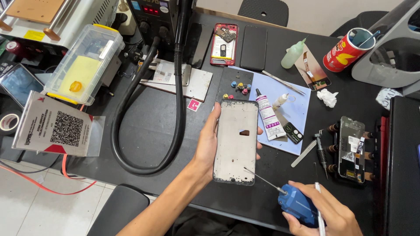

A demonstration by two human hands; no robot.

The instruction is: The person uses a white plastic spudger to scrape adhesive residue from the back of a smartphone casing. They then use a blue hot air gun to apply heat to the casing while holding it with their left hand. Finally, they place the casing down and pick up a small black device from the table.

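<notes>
i see the left hand (209,146) gripping a phone frame (236,140) by its long edges, held flat above the black desk (144,126). frame is grey and scuffed, dark residue along the rim, one small cutout mid-panel. right hand (326,212) is closed round a blue needle-tip bottle (299,205), needle (262,179) touching the frame's lower right corner. a thin white tool (319,209) is also in that hand. bottle base is hidden by the fingers, and the right wrist is cut off at the edge.
</notes>
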